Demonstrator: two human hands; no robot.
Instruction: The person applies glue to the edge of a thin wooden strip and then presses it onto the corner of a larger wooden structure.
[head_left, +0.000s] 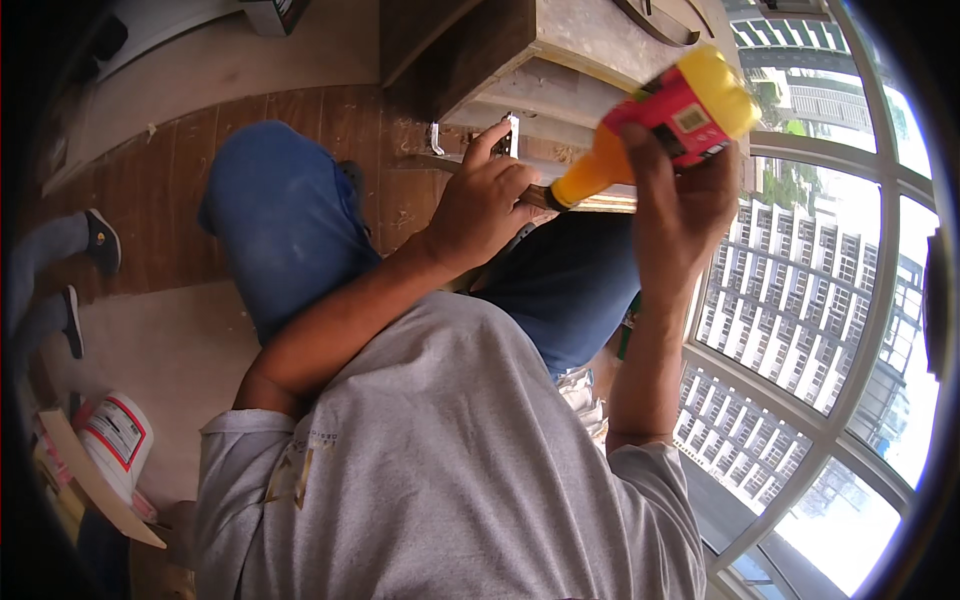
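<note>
My right hand (675, 185) is wrapped round a yellow plastic bottle (725, 90) with a red label. The bottle is tilted, its narrow neck pointing down and left. Its dark mouth touches or nearly touches the edge of a wooden board (605, 202) beside my left hand (487, 198). My left hand grips the board's edge, with the index finger stretched out and the other fingers curled. Just beyond that finger, a white metal bracket (513, 137) stands on the wood. The bottle hides part of the board, and what leaves its mouth cannot be made out.
A wooden cabinet (580, 30) stands ahead, with a dark strap (655, 28) on top. Large windows (790, 290) line the right side. A white bucket (118, 440) sits at lower left. Another person's shoes (103, 243) show at the left, near the brown plank floor (180, 170).
</note>
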